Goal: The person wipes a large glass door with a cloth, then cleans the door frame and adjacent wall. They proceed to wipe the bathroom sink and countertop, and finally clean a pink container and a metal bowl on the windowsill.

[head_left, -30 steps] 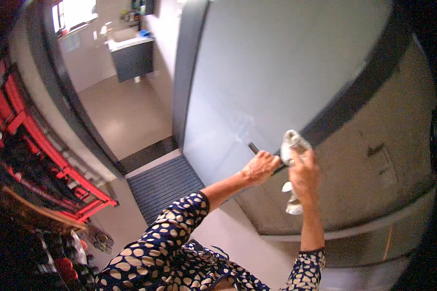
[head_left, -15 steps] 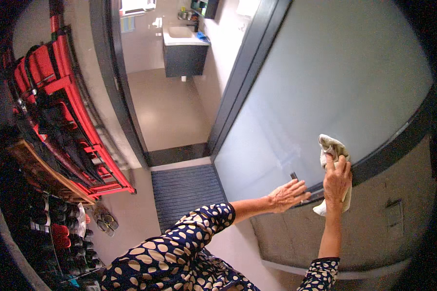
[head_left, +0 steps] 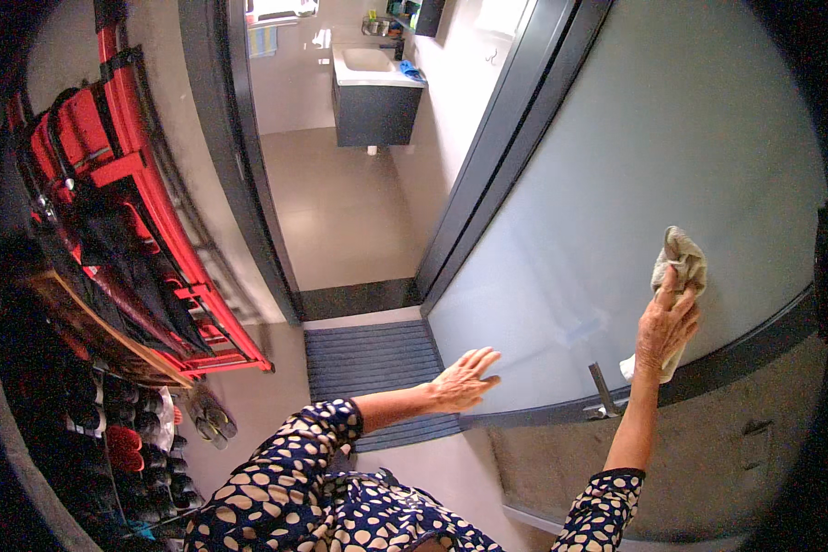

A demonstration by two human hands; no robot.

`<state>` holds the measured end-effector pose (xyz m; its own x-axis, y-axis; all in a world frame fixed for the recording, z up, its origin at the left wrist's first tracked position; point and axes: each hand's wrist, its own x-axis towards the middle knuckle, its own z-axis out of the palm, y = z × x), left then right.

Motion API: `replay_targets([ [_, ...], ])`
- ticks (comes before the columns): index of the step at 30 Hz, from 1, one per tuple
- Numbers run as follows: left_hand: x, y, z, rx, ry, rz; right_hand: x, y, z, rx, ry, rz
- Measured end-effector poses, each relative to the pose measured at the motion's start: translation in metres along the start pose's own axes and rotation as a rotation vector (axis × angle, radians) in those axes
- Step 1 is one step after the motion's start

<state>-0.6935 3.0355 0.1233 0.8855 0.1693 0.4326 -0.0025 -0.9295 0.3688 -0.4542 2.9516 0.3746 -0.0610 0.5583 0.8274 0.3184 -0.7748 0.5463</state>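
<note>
While our right grip (head_left: 667, 329) clasped cloth (head_left: 684, 255) near right-side door (head_left: 699, 138), left grip (head_left: 463, 383) hung released; we judged cloth light, soft, best held mid-bunch.

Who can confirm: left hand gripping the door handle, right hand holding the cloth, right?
Not quite: the head view shows the left hand open and apart from the door handle. The right hand does hold the cloth.

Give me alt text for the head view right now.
A person's right hand holds a pale cloth at a greyish door panel; the empty left hand hovers left of the handle. A sink shows beyond the dark doorframe.
</note>
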Motion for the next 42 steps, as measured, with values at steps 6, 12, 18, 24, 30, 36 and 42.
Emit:
replay_targets([
  [6, -0.06, -0.05, -0.007, -0.02, 0.034, -0.15, -0.031, -0.047, 0.039, 0.162, -0.108, -0.063],
  [12, -0.101, -0.09, -0.021, -0.036, 0.052, -0.283, -0.047, -0.066, 0.047, 0.188, -0.208, -0.154],
  [18, -0.141, -0.128, 0.001, -0.075, 0.009, -0.326, -0.035, -0.07, 0.078, 0.191, -0.053, -0.032],
  [24, -0.125, -0.142, 0.011, -0.19, 0.018, -0.384, 0.045, -0.099, 0.1, 0.121, 0.147, 0.106],
  [30, -0.097, -0.165, 0.019, -0.242, 0.037, -0.459, 0.091, -0.165, 0.091, 0.094, 0.21, 0.057],
  [36, -0.075, -0.181, 0.02, -0.279, 0.028, -0.543, 0.105, -0.238, 0.09, 0.227, 0.094, -0.06],
  [42, -0.07, -0.178, 0.04, -0.325, -0.075, -0.635, 0.08, -0.304, 0.104, 0.356, 0.124, -0.265],
])
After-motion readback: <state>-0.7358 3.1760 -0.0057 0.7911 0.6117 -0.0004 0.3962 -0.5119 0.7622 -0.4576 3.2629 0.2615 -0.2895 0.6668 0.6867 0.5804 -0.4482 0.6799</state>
